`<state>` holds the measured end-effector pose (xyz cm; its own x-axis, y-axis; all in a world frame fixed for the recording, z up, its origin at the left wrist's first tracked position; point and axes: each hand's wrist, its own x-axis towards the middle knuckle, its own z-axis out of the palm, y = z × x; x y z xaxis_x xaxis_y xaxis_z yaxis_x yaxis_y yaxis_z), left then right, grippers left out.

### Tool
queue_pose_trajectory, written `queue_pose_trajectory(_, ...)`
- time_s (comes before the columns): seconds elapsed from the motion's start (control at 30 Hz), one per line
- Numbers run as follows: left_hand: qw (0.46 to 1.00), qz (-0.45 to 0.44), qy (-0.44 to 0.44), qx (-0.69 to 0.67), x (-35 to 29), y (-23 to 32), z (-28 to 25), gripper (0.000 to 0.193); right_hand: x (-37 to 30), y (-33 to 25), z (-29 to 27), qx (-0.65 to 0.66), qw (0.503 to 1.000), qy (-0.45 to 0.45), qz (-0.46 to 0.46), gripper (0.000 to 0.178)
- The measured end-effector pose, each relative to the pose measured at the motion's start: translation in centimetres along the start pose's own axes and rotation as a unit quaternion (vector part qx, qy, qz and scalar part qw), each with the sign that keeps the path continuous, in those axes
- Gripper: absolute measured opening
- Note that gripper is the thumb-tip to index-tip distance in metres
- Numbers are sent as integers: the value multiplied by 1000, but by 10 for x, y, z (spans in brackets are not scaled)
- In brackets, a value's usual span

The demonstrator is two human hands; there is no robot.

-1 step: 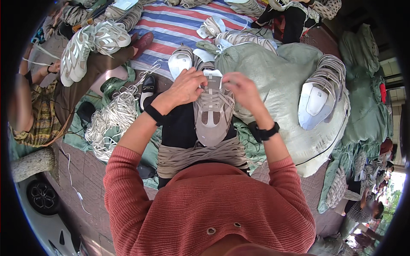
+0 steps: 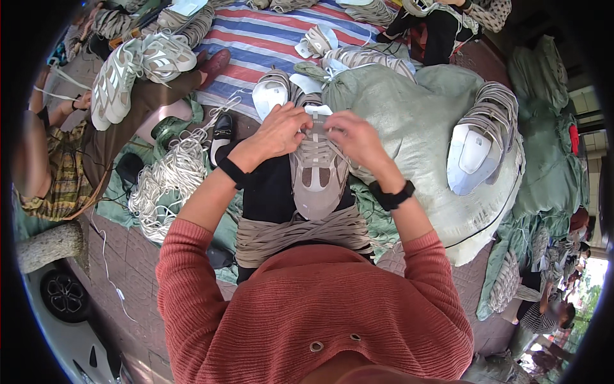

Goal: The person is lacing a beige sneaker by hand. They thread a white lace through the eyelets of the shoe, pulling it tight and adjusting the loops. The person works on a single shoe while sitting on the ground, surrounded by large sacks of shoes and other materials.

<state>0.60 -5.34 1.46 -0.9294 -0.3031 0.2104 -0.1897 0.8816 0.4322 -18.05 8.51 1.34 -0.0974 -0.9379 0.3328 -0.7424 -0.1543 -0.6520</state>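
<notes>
A grey-brown shoe upper rests on my lap, its toe toward me, with flat laces crossing its front and a pale tongue top at the far end. My left hand is closed at the upper's left eyelet edge, fingertips pressed on it. Curled in a pinch, my right hand is at the opposite edge near the tongue; what lies between its fingers is too small to make out. Across my thighs lies a thick bundle of grey-brown shoelaces. Just beyond my left hand, another upper with a white insert lies among stacked uppers.
Right of me, a large pale-green sack bears a stack of nested uppers. A heap of white cord lies left. Beside it sits a person with white-and-beige shoes near the knees. A striped sheet spreads ahead.
My right hand has moved left, from beside the upper in to its eyelet edge near the tongue. My left hand and the upper have stayed nearly in place.
</notes>
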Motion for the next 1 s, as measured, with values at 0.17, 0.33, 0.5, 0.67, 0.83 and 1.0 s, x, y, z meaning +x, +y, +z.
queue_pose_trajectory(0.17, 1000, 0, -9, -6, 1, 0, 11, 17, 8, -14, 8, -163, 977, -125, 52, 15)
queue_pose_trajectory(0.33, 997, -16, -31, -71, 4, -8, 8, 11, 15, 20, 10, 202, 957, -166, 125, 8)
queue_pose_trajectory(0.5, 997, -24, -57, -44, 1, 0, -6, 10, 4, 33, -11, 668, 616, -114, 401, 12)
queue_pose_trajectory(0.67, 998, -15, -42, -53, 2, -3, -2, 10, -6, 52, -6, 421, 840, -17, 343, 11)
queue_pose_trajectory(0.83, 999, 7, -36, 6, 2, 1, 4, 12, 10, 0, -3, 51, 995, 80, 26, 8)
queue_pose_trajectory(1.0, 999, 21, -29, 41, 9, 0, 15, 10, 8, -9, 4, -113, 986, -120, 32, 16)
